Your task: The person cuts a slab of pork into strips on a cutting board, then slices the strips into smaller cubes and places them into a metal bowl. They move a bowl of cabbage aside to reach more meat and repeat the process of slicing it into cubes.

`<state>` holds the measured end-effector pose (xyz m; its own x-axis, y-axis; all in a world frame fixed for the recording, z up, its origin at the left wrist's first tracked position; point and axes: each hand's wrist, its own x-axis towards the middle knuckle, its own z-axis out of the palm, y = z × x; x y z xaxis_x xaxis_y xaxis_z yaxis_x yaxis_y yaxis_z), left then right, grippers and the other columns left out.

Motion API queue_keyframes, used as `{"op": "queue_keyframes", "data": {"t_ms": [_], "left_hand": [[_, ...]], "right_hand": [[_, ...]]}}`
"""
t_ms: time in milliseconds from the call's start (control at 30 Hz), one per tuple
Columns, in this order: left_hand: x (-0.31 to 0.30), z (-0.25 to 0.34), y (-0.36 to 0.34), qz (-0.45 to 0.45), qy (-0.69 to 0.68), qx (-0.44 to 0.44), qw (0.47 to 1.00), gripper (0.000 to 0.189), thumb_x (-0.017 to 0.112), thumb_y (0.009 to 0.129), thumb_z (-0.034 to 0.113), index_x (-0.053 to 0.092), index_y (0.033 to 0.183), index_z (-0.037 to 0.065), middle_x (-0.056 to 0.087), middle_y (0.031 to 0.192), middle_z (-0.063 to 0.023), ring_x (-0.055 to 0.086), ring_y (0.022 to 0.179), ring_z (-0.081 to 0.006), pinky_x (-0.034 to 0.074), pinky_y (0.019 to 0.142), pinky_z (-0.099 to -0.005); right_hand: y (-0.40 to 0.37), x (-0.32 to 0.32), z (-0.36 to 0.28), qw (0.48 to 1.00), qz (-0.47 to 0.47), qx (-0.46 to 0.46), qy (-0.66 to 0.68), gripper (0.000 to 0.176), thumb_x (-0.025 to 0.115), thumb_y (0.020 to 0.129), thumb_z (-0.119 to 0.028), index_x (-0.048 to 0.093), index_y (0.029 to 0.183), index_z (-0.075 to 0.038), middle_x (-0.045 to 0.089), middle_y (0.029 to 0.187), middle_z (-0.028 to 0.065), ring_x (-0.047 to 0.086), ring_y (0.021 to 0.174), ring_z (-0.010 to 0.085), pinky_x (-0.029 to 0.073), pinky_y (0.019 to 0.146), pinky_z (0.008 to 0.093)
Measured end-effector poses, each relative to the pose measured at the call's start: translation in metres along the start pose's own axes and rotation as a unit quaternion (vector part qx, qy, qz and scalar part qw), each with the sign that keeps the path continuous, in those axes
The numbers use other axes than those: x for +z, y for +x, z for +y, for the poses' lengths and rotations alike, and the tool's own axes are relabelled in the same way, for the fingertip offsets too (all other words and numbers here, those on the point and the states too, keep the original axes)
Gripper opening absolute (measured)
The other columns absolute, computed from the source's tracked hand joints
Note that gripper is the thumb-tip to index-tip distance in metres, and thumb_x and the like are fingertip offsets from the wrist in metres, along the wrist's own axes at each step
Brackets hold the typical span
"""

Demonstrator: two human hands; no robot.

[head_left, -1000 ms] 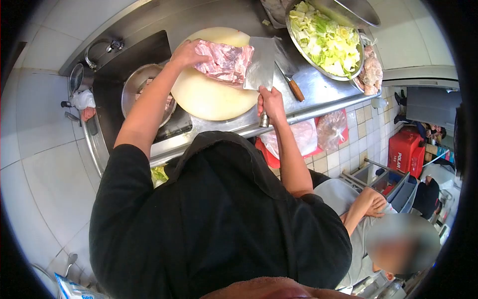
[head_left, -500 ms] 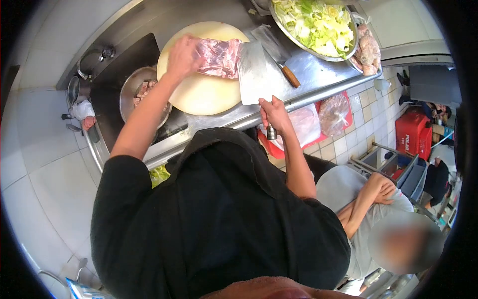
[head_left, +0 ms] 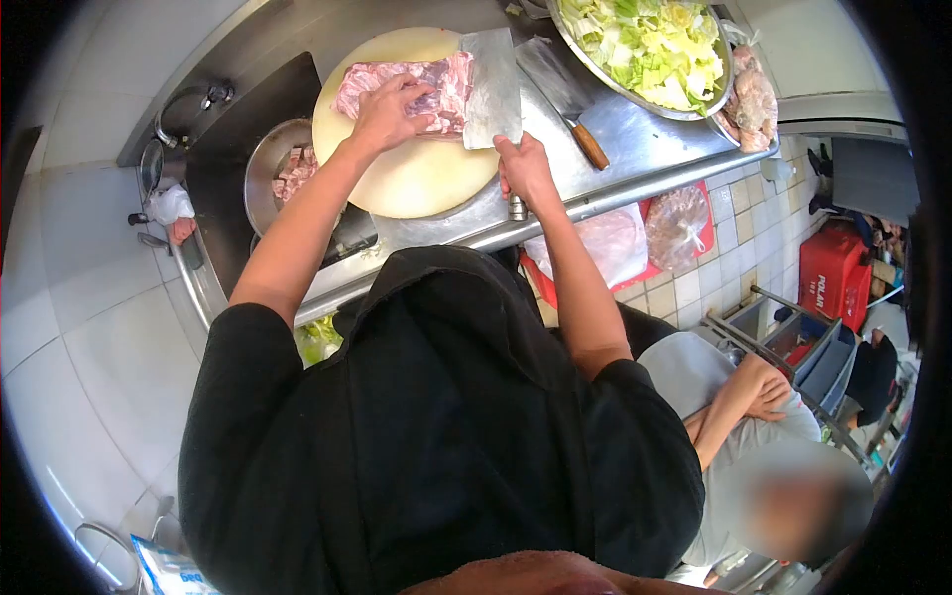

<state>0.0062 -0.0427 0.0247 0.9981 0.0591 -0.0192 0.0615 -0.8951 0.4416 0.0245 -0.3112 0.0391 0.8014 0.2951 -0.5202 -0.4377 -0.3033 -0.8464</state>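
A slab of raw meat [head_left: 451, 84] lies on the round, pale cutting board [head_left: 416, 188]. My left hand [head_left: 392, 114] rests on top of the slab, fingers spread over its surface. In my right hand [head_left: 526, 174] is the handle of a cleaver [head_left: 493, 94], fingers wrapped round it. The wide blade overlaps the slab's right end in this view. To the right of the board, a second knife [head_left: 585, 144] with a wooden handle lies on the steel counter.
Left of the board, a metal bowl [head_left: 260, 178] in the sink holds cut meat pieces. A large bowl [head_left: 635, 107] of chopped lettuce stands at the back right, near raw meat [head_left: 751, 99]. Bagged items [head_left: 679, 228] are below the counter's edge. A person [head_left: 759, 416] with folded arms is close on the right.
My left hand has come to rest on the middle of the slab, more of whose left part now shows. The cleaver has moved left and up and is turned more upright in view.
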Motion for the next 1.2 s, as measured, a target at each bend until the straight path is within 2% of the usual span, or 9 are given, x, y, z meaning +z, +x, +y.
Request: {"op": "queue_keyframes", "data": {"t_ms": [267, 367, 533, 767, 833, 900, 1000, 1100, 1200], "left_hand": [[0.012, -0.009, 0.001, 0.022, -0.029, -0.001, 0.999, 0.053, 0.081, 0.08, 0.04, 0.072, 0.129, 0.021, 0.06, 0.143, -0.0105, 0.062, 0.126, -0.0305, 0.038, 0.109, -0.052], [0.014, -0.01, 0.003, 0.014, -0.019, 0.003, 1.0, 0.054, 0.08, 0.08, 0.043, 0.073, 0.129, 0.02, 0.062, 0.14, -0.0089, 0.061, 0.126, -0.0287, 0.039, 0.106, -0.0515], [0.022, -0.016, 0.005, 0.047, -0.007, 0.002, 0.999, 0.054, 0.079, 0.081, 0.044, 0.073, 0.128, 0.019, 0.063, 0.138, -0.0085, 0.061, 0.125, -0.0288, 0.039, 0.104, -0.0525], [0.022, -0.01, -0.002, 0.04, -0.052, -0.001, 0.998, 0.052, 0.079, 0.083, 0.045, 0.073, 0.129, 0.021, 0.062, 0.139, -0.0091, 0.06, 0.127, -0.0281, 0.039, 0.107, -0.052], [0.025, -0.007, -0.003, 0.048, -0.036, -0.016, 0.998, 0.053, 0.079, 0.083, 0.044, 0.072, 0.131, 0.021, 0.061, 0.141, -0.0113, 0.059, 0.129, -0.0306, 0.037, 0.11, -0.054], [0.019, -0.011, 0.0, 0.042, -0.036, -0.015, 0.998, 0.057, 0.079, 0.082, 0.049, 0.073, 0.13, 0.019, 0.062, 0.139, -0.0132, 0.059, 0.128, -0.0316, 0.04, 0.109, -0.0524], [-0.002, 0.0, 0.018, -0.023, -0.027, -0.06, 0.998, 0.065, 0.079, 0.078, 0.057, 0.075, 0.126, 0.014, 0.064, 0.135, -0.0164, 0.059, 0.127, -0.0338, 0.044, 0.108, -0.0493], [-0.005, 0.03, 0.022, -0.011, 0.029, -0.092, 0.995, 0.071, 0.081, 0.073, 0.063, 0.077, 0.116, 0.007, 0.067, 0.124, -0.0185, 0.058, 0.123, -0.0361, 0.047, 0.105, -0.0463], [-0.004, 0.03, 0.021, 0.005, 0.058, -0.061, 0.996, 0.069, 0.082, 0.073, 0.062, 0.077, 0.114, 0.006, 0.068, 0.12, -0.0182, 0.058, 0.121, -0.0361, 0.048, 0.104, -0.0467]], "right_hand": [[-0.052, -0.013, 0.041, 0.999, -0.027, 0.018, 0.001, 0.038, 0.059, 0.103, -0.025, 0.055, 0.108, 0.012, 0.056, 0.056, 0.0119, 0.055, 0.039, 0.0207, 0.046, 0.04, 0.038], [-0.025, 0.005, 0.032, 0.998, 0.007, -0.032, -0.046, 0.037, 0.059, 0.103, -0.024, 0.054, 0.108, 0.013, 0.057, 0.057, 0.0122, 0.056, 0.039, 0.0206, 0.044, 0.039, 0.0381], [0.014, 0.024, 0.013, 0.994, -0.011, -0.021, 0.105, 0.025, 0.059, 0.102, -0.021, 0.05, 0.095, 0.001, 0.051, 0.059, 0.0063, 0.05, 0.04, 0.017, 0.043, 0.037, 0.0351], [-0.02, 0.01, 0.025, 0.995, -0.018, 0.031, 0.093, 0.023, 0.058, 0.103, -0.024, 0.051, 0.096, -0.003, 0.05, 0.058, 0.0048, 0.048, 0.038, 0.0158, 0.043, 0.035, 0.0347], [-0.004, 0.027, 0.015, 1.0, -0.004, -0.024, 0.017, 0.029, 0.06, 0.103, -0.025, 0.051, 0.097, 0.002, 0.052, 0.059, 0.0061, 0.051, 0.038, 0.0158, 0.043, 0.034, 0.0356], [-0.001, 0.035, -0.005, 0.997, 0.022, -0.03, -0.074, 0.031, 0.058, 0.103, -0.023, 0.052, 0.099, 0.007, 0.064, 0.066, 0.0177, 0.066, 0.05, 0.0308, 0.053, 0.046, 0.0459], [0.007, 0.047, 0.013, 0.926, 0.112, -0.199, -0.3, 0.027, 0.054, 0.103, -0.017, 0.051, 0.103, 0.009, 0.068, 0.079, 0.0307, 0.072, 0.071, 0.0443, 0.059, 0.066, 0.0504], [-0.016, 0.049, -0.013, 0.926, 0.102, -0.157, -0.328, 0.026, 0.053, 0.102, -0.016, 0.052, 0.105, 0.01, 0.068, 0.089, 0.0383, 0.069, 0.09, 0.0525, 0.058, 0.079, 0.0551], [-0.008, 0.042, -0.004, 0.93, 0.094, -0.172, -0.31, 0.028, 0.053, 0.102, -0.017, 0.052, 0.107, 0.01, 0.069, 0.09, 0.0368, 0.07, 0.086, 0.0518, 0.057, 0.077, 0.0556]]}}
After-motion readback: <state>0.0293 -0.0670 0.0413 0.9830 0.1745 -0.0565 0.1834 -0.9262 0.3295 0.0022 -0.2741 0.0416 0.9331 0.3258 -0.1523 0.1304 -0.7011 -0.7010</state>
